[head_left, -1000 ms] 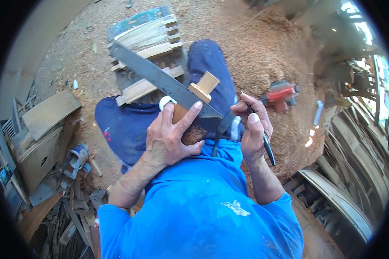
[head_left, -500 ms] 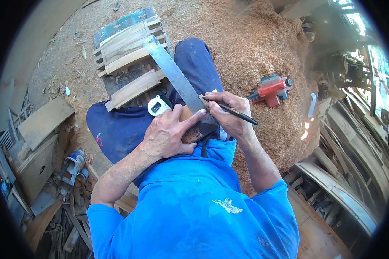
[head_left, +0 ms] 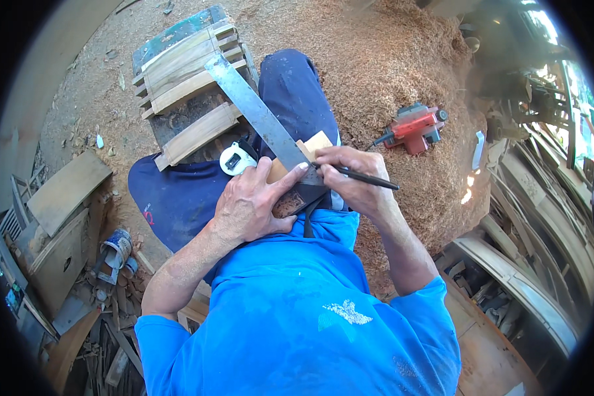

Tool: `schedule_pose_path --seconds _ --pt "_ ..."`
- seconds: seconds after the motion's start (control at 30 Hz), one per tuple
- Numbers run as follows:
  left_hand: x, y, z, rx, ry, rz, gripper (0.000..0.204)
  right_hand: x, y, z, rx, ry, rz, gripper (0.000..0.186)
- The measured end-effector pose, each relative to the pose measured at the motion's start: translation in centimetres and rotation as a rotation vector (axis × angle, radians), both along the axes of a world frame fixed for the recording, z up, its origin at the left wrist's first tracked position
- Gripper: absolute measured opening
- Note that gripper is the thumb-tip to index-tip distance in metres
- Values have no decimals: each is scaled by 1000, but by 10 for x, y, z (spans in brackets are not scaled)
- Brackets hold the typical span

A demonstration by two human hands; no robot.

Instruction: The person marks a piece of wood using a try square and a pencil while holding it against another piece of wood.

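A long metal square [head_left: 261,119] lies slantwise across a small light wooden piece [head_left: 319,141] in my lap. My left hand [head_left: 247,203] bears on the square, its index finger stretched along the blade's near end and its thumb closer to my belly. A black pen [head_left: 371,179] is pinched in my right hand [head_left: 356,181], its tip at the blade's right edge near my left index fingertip. Just beyond my left hand sits a white tape measure [head_left: 236,160]. My fingers hide part of the wood under the square.
Shaped wooden slats [head_left: 185,69] are stacked beyond my left knee, with another curved slat [head_left: 201,135] nearer. A red power planer [head_left: 416,129] rests on wood shavings at the right. Boards [head_left: 69,185] and a paint-stained can [head_left: 117,247] stand at the left.
My right hand and the pen have shifted slightly down and right, exposing more of the wooden piece. The square's far end has swung a little left; my left hand stays on it.
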State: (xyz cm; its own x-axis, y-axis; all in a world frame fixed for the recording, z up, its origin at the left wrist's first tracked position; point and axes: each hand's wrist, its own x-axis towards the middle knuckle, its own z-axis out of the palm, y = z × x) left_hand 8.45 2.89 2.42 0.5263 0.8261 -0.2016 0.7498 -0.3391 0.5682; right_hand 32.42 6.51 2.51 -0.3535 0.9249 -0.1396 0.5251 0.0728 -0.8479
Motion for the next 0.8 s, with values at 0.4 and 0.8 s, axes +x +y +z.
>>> schedule_pose_path --seconds 0.4,0.8 --pt "6 -2 7 -51 67 -2 95 -12 9 -6 -64 224 -88 18" --pt "8 -4 9 -58 63 -5 96 -17 12 -20 146 149 -79 19"
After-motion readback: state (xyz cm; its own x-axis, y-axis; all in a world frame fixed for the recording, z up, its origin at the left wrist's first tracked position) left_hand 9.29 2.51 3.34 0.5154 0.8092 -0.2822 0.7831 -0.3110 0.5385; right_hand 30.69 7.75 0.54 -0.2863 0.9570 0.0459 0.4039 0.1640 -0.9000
